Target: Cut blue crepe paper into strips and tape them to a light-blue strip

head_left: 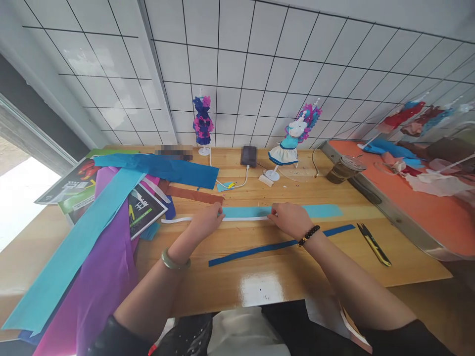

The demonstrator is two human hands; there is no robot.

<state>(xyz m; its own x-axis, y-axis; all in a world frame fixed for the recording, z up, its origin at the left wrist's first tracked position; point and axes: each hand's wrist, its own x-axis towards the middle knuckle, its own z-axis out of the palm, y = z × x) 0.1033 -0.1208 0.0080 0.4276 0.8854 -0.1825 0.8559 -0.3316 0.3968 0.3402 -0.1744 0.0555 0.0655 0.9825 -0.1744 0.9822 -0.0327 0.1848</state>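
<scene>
A light blue crepe-like strip [247, 212] lies across the wooden table, with a narrow white strip [245, 218] along its near edge. My left hand [208, 217] pinches the white strip at the light blue strip's left end. Farther right, my right hand [291, 218] has its thumb and fingertips closed on the same edge. The white strip's loose end trails left past my left wrist. Nearer to me lies a narrow dark blue strip [256, 250], partly under my right forearm. Yellow-and-black thread snips [374, 244] rest to the right.
Turquoise [85, 237] and purple fabric [104, 247] hang over booklets [146, 207] at left, beside a wide blue strip [170, 170] and a brown strip [195, 193]. Behind stand two dressed figures [204, 123], a black device [248, 155] and a cup [345, 169].
</scene>
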